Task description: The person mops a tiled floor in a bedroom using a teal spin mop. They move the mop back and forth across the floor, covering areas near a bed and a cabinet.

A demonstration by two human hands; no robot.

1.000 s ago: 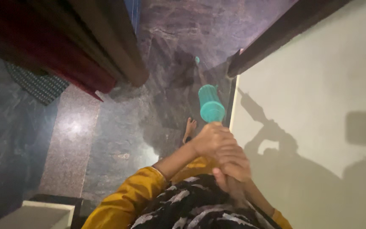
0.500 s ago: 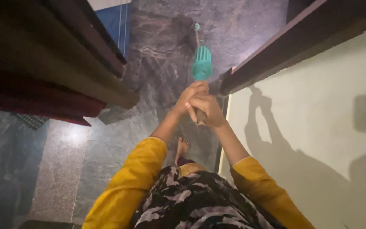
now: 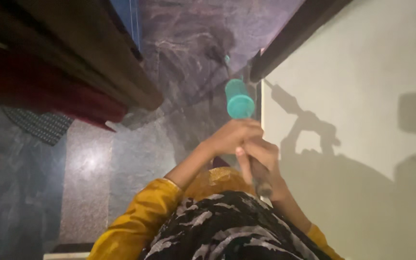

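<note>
Both hands stacked on one long handle, seen from above. Left hand (image 3: 232,137) sits higher, fingers closed round the shaft just below a teal plastic grip (image 3: 239,99). Right hand (image 3: 261,161) sits lower, fingers wrapped round the dark wooden end of the handle (image 3: 261,180), touching the left hand. Beyond the fingers the shaft runs down toward the dark marble floor (image 3: 179,43); its head is too dim to make out. Pale wall (image 3: 362,72) just right of the fingers, dark wooden furniture (image 3: 97,62) well left. Yellow sleeve (image 3: 140,216) on left arm.

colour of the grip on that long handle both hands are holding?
Teal grip, above both hands; clearest in the head view.
</note>
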